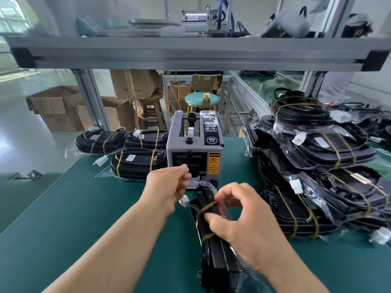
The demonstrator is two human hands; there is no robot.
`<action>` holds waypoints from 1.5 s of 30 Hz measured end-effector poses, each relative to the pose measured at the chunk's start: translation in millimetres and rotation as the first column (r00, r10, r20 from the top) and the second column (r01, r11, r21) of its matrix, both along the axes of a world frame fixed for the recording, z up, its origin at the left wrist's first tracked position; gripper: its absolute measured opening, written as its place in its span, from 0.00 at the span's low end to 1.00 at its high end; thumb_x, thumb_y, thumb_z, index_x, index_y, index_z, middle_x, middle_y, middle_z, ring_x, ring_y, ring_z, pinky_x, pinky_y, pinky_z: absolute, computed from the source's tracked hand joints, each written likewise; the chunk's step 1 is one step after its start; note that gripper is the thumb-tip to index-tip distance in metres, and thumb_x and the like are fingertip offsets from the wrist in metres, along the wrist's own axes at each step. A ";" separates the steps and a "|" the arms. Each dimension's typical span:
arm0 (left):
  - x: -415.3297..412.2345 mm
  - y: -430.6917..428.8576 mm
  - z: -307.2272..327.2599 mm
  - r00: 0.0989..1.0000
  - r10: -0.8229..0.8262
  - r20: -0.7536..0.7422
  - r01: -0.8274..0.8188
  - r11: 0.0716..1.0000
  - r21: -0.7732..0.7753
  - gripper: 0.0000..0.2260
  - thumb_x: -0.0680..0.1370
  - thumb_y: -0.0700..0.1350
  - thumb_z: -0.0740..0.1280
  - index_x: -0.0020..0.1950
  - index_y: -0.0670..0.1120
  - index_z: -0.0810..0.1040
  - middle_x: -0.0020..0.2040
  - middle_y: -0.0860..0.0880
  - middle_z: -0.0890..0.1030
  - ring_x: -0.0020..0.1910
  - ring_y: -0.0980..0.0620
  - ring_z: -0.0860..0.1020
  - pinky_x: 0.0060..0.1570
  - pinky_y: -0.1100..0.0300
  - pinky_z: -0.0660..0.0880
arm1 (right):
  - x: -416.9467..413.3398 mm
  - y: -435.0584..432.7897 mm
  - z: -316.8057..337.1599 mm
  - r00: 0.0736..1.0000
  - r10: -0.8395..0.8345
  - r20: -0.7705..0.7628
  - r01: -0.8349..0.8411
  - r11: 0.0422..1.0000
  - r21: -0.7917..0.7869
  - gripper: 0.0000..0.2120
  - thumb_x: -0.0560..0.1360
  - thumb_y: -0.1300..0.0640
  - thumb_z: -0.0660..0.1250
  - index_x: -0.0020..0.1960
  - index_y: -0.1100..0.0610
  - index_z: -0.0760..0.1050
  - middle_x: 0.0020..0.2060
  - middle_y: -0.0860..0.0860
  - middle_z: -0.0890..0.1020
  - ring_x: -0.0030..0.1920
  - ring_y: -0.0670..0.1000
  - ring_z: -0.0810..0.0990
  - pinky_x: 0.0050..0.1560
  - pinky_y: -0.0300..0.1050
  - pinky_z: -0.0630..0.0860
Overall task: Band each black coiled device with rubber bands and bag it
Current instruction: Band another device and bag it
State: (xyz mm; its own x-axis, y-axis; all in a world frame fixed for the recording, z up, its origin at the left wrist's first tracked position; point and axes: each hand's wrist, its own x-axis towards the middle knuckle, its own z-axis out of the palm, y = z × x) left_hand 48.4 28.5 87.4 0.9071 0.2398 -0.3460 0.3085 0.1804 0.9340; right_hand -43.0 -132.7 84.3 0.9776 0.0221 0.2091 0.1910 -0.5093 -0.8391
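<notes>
Black device stands on edge on worktop, inside clear bag, 2 rubber bands round it, 1 white connector on its left. Right grip clamps the device from the right, thumb on the near band. Left grip is curled just beyond it at the tape dispenser outlet; can't tell what it pinches. Far left: 3 bagged devices. Right: stack, count unclear.
</notes>
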 end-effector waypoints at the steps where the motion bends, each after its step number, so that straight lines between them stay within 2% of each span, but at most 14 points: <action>1: 7.1 -2.4 -0.3 0.997 0.007 -0.071 -0.012 0.996 -0.083 0.09 0.78 0.42 0.70 0.39 0.42 0.81 0.26 0.51 0.79 0.20 0.60 0.73 0.20 0.68 0.70 | 0.1 -0.8 -0.1 1.000 -0.003 -0.003 0.003 1.000 0.009 0.14 0.64 0.48 0.77 0.44 0.43 0.74 0.46 0.39 0.76 0.52 0.35 0.73 0.48 0.23 0.65; 4: 22.6 -7.1 -1.5 0.986 0.011 -0.166 -0.047 0.975 -0.216 0.12 0.80 0.44 0.68 0.37 0.42 0.79 0.22 0.52 0.76 0.18 0.60 0.74 0.19 0.70 0.69 | -0.3 -4.5 0.4 1.000 -0.004 -0.020 0.005 1.000 0.027 0.13 0.65 0.49 0.76 0.45 0.43 0.74 0.46 0.41 0.76 0.51 0.34 0.73 0.46 0.19 0.63; 8: 28.8 -13.7 2.4 0.980 0.058 -0.188 -0.101 0.968 -0.229 0.10 0.79 0.43 0.70 0.38 0.43 0.78 0.21 0.52 0.77 0.18 0.60 0.75 0.20 0.69 0.70 | 0.1 -5.4 1.0 1.000 0.002 -0.022 -0.002 1.000 0.012 0.12 0.66 0.48 0.76 0.45 0.43 0.74 0.47 0.41 0.76 0.51 0.34 0.73 0.47 0.19 0.64; 11: 31.5 -21.1 6.6 0.971 0.128 -0.204 -0.179 0.950 -0.255 0.03 0.79 0.41 0.70 0.48 0.42 0.79 0.25 0.51 0.80 0.21 0.59 0.77 0.23 0.66 0.71 | 0.1 -5.2 1.9 1.000 0.005 -0.008 -0.005 1.000 -0.005 0.12 0.66 0.47 0.75 0.45 0.43 0.74 0.47 0.40 0.75 0.51 0.33 0.72 0.47 0.21 0.65; 13: 35.1 -25.5 7.5 0.958 0.174 -0.229 -0.232 0.938 -0.259 0.04 0.78 0.41 0.69 0.52 0.42 0.78 0.29 0.50 0.80 0.24 0.58 0.77 0.23 0.65 0.70 | 0.0 -4.5 2.3 1.000 0.005 -0.004 -0.005 1.000 -0.021 0.12 0.65 0.46 0.75 0.45 0.42 0.74 0.47 0.39 0.75 0.51 0.33 0.72 0.46 0.22 0.66; 15: 38.7 -28.8 7.4 0.950 0.223 -0.216 -0.279 0.919 -0.277 0.01 0.78 0.40 0.66 0.48 0.43 0.76 0.30 0.50 0.76 0.24 0.57 0.73 0.21 0.66 0.67 | 0.2 -3.9 2.5 1.000 0.003 0.003 -0.003 1.000 -0.028 0.13 0.65 0.45 0.74 0.46 0.42 0.74 0.47 0.39 0.75 0.51 0.33 0.73 0.46 0.23 0.66; 20: 24.7 -28.2 5.1 0.951 0.303 -0.061 -0.307 0.905 -0.295 0.06 0.75 0.38 0.66 0.39 0.45 0.72 0.25 0.52 0.72 0.21 0.58 0.69 0.22 0.67 0.66 | -2.6 -5.7 0.2 1.000 -0.020 -0.013 0.020 1.000 0.015 0.14 0.65 0.44 0.75 0.47 0.41 0.74 0.48 0.37 0.75 0.52 0.33 0.73 0.48 0.27 0.67; 22: 9.3 -18.1 9.0 0.981 0.189 0.038 -0.171 0.944 -0.281 0.08 0.75 0.37 0.68 0.37 0.46 0.74 0.25 0.53 0.72 0.21 0.59 0.68 0.22 0.68 0.67 | -3.5 -6.6 -1.7 0.999 -0.038 -0.023 0.039 0.999 0.031 0.16 0.64 0.42 0.75 0.48 0.40 0.73 0.48 0.37 0.75 0.52 0.32 0.73 0.48 0.28 0.68; 24: -9.2 -6.0 12.6 0.986 -0.068 0.153 0.098 0.975 -0.199 0.10 0.76 0.38 0.68 0.35 0.47 0.75 0.28 0.52 0.72 0.23 0.58 0.69 0.24 0.67 0.69 | -2.6 -7.6 -3.5 0.998 -0.052 -0.040 0.053 0.998 0.046 0.17 0.63 0.40 0.74 0.48 0.41 0.72 0.48 0.37 0.76 0.51 0.32 0.72 0.47 0.28 0.68; 26: -28.5 1.6 17.5 0.914 -0.344 0.213 0.355 0.935 -0.015 0.13 0.77 0.39 0.67 0.32 0.48 0.76 0.30 0.50 0.73 0.26 0.56 0.70 0.27 0.66 0.70 | -0.7 -8.3 -4.4 0.997 -0.054 -0.050 0.057 0.997 0.058 0.17 0.62 0.41 0.75 0.47 0.41 0.73 0.48 0.38 0.77 0.50 0.33 0.73 0.47 0.28 0.69; 28: -41.4 1.9 21.2 0.834 -0.513 0.202 0.487 0.857 0.168 0.13 0.78 0.40 0.67 0.33 0.48 0.77 0.31 0.50 0.74 0.27 0.56 0.70 0.29 0.66 0.70 | 0.9 -8.9 -4.8 0.997 -0.051 -0.052 0.055 0.996 0.075 0.17 0.62 0.42 0.75 0.46 0.42 0.73 0.47 0.39 0.78 0.50 0.34 0.75 0.48 0.30 0.70; 33: -41.0 0.0 24.2 0.816 -0.566 0.119 0.506 0.798 0.327 0.11 0.76 0.41 0.70 0.34 0.47 0.79 0.28 0.50 0.70 0.27 0.55 0.64 0.30 0.64 0.63 | 1.5 -7.3 -4.1 0.998 -0.052 -0.048 0.055 0.996 0.072 0.24 0.55 0.33 0.67 0.47 0.43 0.73 0.47 0.39 0.79 0.50 0.36 0.76 0.50 0.33 0.71; 38: -32.4 4.1 25.1 0.791 -0.603 0.098 0.544 0.768 0.338 0.09 0.76 0.39 0.70 0.35 0.45 0.79 0.26 0.53 0.71 0.26 0.56 0.63 0.27 0.68 0.64 | 1.9 -5.7 -4.0 0.999 -0.034 -0.041 0.036 0.998 0.055 0.25 0.55 0.33 0.66 0.48 0.43 0.73 0.48 0.39 0.79 0.51 0.36 0.76 0.49 0.32 0.70; 45: -27.0 6.1 26.0 0.758 -0.648 0.077 0.580 0.723 0.374 0.13 0.76 0.40 0.71 0.31 0.48 0.81 0.27 0.53 0.71 0.27 0.55 0.62 0.30 0.62 0.60 | 1.7 -4.9 -2.8 0.999 -0.023 -0.034 0.024 0.999 0.032 0.24 0.55 0.34 0.67 0.48 0.43 0.73 0.48 0.39 0.78 0.51 0.35 0.75 0.48 0.31 0.69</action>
State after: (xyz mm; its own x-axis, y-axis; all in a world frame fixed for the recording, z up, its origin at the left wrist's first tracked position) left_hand 21.5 34.6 113.4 0.9297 -0.3316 -0.1602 0.0602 -0.2922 0.9545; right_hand -41.3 -137.6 81.5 0.9842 -0.0076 0.1768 0.1508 -0.4862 -0.8607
